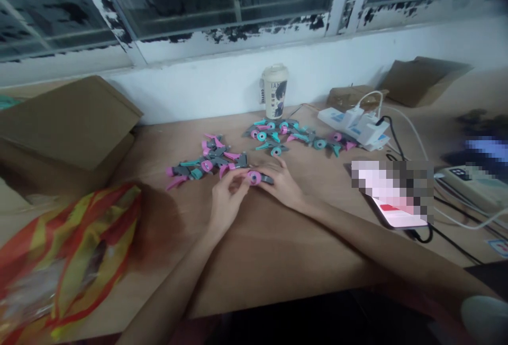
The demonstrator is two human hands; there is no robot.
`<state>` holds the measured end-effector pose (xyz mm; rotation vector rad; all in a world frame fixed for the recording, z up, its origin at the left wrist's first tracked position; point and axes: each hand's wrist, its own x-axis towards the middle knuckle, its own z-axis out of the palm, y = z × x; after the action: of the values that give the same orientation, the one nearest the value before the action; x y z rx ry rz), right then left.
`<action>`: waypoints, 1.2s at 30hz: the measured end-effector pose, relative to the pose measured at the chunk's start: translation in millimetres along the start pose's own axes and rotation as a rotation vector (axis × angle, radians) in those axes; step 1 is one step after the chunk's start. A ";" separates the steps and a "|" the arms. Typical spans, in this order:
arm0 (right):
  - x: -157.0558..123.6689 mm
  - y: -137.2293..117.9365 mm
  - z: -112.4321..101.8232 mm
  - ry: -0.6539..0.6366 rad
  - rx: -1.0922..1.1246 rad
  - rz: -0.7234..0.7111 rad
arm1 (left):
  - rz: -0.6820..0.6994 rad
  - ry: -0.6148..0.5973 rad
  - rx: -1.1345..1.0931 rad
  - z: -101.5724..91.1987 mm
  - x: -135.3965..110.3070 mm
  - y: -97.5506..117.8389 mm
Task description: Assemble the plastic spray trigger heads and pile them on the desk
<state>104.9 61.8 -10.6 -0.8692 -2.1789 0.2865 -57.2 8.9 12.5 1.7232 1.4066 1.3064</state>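
Both my hands meet at the middle of the wooden table [262, 250] around one small plastic piece with a pink round cap and a grey body [257, 177]. My left hand [228, 197] pinches its left side with curled fingers. From the right, my right hand [282, 183] holds the same piece, fingers bent over it. Just beyond my hands lies a pile of pink, teal and grey plastic pieces [208, 162]. A second scatter of similar pieces [286, 136] lies farther back.
A cardboard box [67, 123] stands at the left, with a red and yellow plastic bag [59, 260] in front of it. A paper cup [274, 91] is by the wall. A white power strip [357, 125], a phone [397, 202] and cables lie at the right.
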 end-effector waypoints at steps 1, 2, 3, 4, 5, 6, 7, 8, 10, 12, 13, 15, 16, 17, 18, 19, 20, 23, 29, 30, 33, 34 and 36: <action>-1.2 1.8 1.6 0.001 0.001 -0.003 | -0.009 -0.014 -0.004 -0.1 0.4 -2.2; -2.3 3.6 3.1 0.001 -0.003 -0.009 | -0.013 -0.024 0.005 0.0 0.7 -4.2; -3.0 5.4 4.4 0.004 -0.011 -0.015 | -0.014 -0.027 0.022 0.1 0.9 -6.1; -3.0 7.1 5.5 0.011 -0.022 -0.016 | -0.009 -0.022 0.047 -0.3 1.4 -7.6; -2.1 8.6 6.4 0.023 -0.033 -0.014 | 0.000 -0.007 0.078 -1.4 2.3 -8.9; 0.0 9.8 7.1 0.035 -0.045 -0.007 | 0.013 0.021 0.115 -3.6 3.7 -10.2; 3.1 10.7 7.8 0.048 -0.055 0.005 | 0.030 0.064 0.157 -7.0 5.8 -11.4; 7.2 11.3 8.5 0.060 -0.061 0.022 | 0.046 0.123 0.201 -11.6 8.5 -12.8; 16.9 11.4 10.7 0.076 -0.061 0.054 | 0.067 0.256 0.275 -23.8 15.1 -15.8; 26.4 10.1 14.6 0.086 -0.055 0.079 | 0.068 0.376 0.313 -37.8 21.8 -18.9; 30.4 9.2 17.2 0.087 -0.051 0.085 | 0.064 0.412 0.328 -44.7 24.6 -20.1; 37.4 7.5 23.8 0.079 -0.049 0.093 | 0.060 0.456 0.379 -57.2 28.7 -21.6; 40.6 7.0 27.5 0.074 -0.050 0.101 | 0.066 0.478 0.428 -63.1 30.1 -22.1; 44.1 6.8 31.3 0.069 -0.053 0.111 | 0.071 0.503 0.496 -68.8 31.2 -22.7; 47.8 6.8 35.1 0.065 -0.056 0.124 | 0.067 0.534 0.578 -74.7 32.0 -23.7; 51.9 7.0 38.8 0.063 -0.059 0.136 | 0.048 0.569 0.659 -80.8 32.7 -25.4; 56.1 7.3 42.1 0.061 -0.060 0.145 | 0.017 0.603 0.731 -87.0 33.4 -27.9; 66.5 6.7 48.9 0.050 -0.050 0.146 | -0.096 0.675 0.822 -102.6 34.6 -38.0; 53.9 0.3 36.3 0.040 -0.008 0.086 | 0.065 0.570 0.673 -75.8 27.1 -34.9; 47.7 -0.4 31.1 0.036 -0.008 0.064 | 0.093 0.476 0.583 -63.0 24.1 -30.0; 26.3 -1.7 14.7 0.051 -0.021 -0.016 | 0.124 0.199 0.348 -25.4 13.2 -13.8; 18.7 -1.9 9.7 0.062 -0.028 -0.036 | 0.113 0.124 0.289 -15.8 9.6 -9.2; 3.6 -2.4 1.4 0.075 -0.041 -0.054 | 0.081 0.042 0.212 -3.4 3.5 -3.2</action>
<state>101.0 62.4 -8.4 -0.8291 -2.1416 0.1802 -61.6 12.6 12.2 1.9194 1.5615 1.2807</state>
